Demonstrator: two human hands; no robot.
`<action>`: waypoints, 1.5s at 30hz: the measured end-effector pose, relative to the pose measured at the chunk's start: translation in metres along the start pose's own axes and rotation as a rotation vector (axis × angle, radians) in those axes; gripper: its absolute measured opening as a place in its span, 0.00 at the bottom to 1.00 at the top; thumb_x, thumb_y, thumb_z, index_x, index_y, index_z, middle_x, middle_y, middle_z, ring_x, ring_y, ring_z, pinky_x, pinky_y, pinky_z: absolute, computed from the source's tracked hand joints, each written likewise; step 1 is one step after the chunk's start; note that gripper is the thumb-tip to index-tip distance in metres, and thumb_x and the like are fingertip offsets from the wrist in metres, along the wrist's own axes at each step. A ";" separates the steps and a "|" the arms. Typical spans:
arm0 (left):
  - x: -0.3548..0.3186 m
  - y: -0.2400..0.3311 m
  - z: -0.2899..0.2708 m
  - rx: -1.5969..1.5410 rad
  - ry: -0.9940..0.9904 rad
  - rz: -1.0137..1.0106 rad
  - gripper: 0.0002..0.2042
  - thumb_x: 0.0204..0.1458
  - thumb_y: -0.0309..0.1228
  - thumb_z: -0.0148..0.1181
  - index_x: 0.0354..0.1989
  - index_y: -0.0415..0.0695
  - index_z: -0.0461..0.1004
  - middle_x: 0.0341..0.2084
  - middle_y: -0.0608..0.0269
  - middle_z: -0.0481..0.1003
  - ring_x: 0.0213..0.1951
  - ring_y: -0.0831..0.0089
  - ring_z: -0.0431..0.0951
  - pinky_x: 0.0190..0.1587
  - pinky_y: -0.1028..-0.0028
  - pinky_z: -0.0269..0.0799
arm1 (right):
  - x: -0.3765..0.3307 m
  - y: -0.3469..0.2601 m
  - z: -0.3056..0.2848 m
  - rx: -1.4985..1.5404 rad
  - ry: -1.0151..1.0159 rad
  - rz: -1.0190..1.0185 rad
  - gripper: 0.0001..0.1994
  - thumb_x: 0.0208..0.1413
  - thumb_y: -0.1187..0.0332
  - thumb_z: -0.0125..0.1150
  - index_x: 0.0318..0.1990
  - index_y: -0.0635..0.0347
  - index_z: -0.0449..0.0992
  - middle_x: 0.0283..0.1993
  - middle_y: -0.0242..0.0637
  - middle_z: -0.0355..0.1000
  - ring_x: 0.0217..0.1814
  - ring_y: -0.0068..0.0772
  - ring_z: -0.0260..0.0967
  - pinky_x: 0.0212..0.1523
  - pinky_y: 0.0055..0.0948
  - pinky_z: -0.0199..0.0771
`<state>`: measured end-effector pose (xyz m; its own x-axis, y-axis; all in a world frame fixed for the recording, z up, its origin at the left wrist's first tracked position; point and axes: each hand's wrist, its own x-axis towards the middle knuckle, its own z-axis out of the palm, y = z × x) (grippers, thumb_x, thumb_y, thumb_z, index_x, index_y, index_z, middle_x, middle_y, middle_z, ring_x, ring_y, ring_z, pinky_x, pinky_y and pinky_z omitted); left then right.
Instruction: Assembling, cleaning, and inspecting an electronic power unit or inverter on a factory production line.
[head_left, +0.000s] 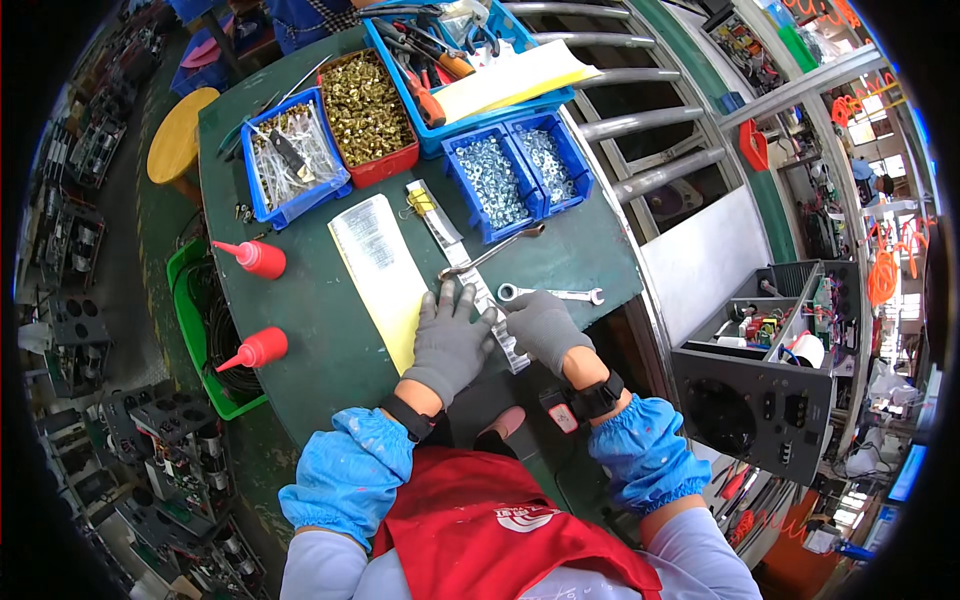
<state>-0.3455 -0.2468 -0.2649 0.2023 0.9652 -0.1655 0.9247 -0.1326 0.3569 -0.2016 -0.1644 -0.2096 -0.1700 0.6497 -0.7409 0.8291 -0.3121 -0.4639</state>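
Note:
A long strip of silvery-white labels [486, 296] runs across the green bench, with a yellow clip [420, 202] at its far end. My left hand [450, 345], in a grey glove, lies flat with fingers spread on the strip's left side. At its right edge, my gloved right hand [548, 330] has bent fingers closed against the strip; the fingertips are partly hidden. Just beyond my right hand rests a combination wrench [552, 294]. Another bent wrench [492, 252] lies across the strip. Left of the strip sits a yellow-and-white printed sheet [378, 270].
Blue bins of small metal fasteners [490, 180], a red bin of brass parts [365, 105] and a blue tool crate [432, 135] line the far side. Two red bottles [262, 259] stand at the left. A black equipment case [750, 410] is at right.

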 end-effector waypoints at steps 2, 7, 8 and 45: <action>0.000 0.000 0.000 -0.013 -0.008 0.008 0.22 0.54 0.45 0.55 0.58 0.61 0.71 0.65 0.52 0.59 0.69 0.47 0.50 0.68 0.46 0.43 | 0.003 0.003 0.001 0.026 -0.006 0.010 0.18 0.51 0.71 0.52 0.49 0.66 0.78 0.31 0.45 0.77 0.25 0.34 0.77 0.28 0.31 0.77; 0.000 0.001 -0.004 -0.002 0.006 0.008 0.22 0.54 0.45 0.55 0.58 0.62 0.71 0.65 0.51 0.59 0.69 0.47 0.51 0.68 0.46 0.43 | 0.010 0.021 0.011 -0.029 0.154 -0.154 0.16 0.51 0.71 0.53 0.46 0.66 0.78 0.30 0.45 0.77 0.23 0.31 0.73 0.27 0.28 0.75; 0.000 0.001 -0.004 -0.010 -0.007 0.012 0.22 0.54 0.45 0.55 0.58 0.62 0.71 0.65 0.51 0.59 0.69 0.47 0.51 0.68 0.46 0.43 | 0.010 0.024 0.013 -0.028 0.155 -0.153 0.16 0.51 0.71 0.53 0.46 0.66 0.78 0.30 0.45 0.77 0.23 0.31 0.73 0.27 0.28 0.75; 0.067 0.546 -0.065 -1.025 0.730 0.376 0.13 0.59 0.34 0.54 0.40 0.34 0.76 0.33 0.55 0.76 0.34 0.70 0.73 0.36 0.70 0.70 | -0.513 0.831 -0.159 1.696 1.856 0.080 0.09 0.58 0.74 0.49 0.43 0.64 0.73 0.30 0.37 0.72 0.20 0.23 0.64 0.17 0.21 0.64</action>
<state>0.1517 -0.2398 -0.0210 -0.1266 0.8489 0.5131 0.1213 -0.5002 0.8574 0.6596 -0.6467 -0.1378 0.9696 -0.0055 -0.2446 -0.2377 0.2149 -0.9473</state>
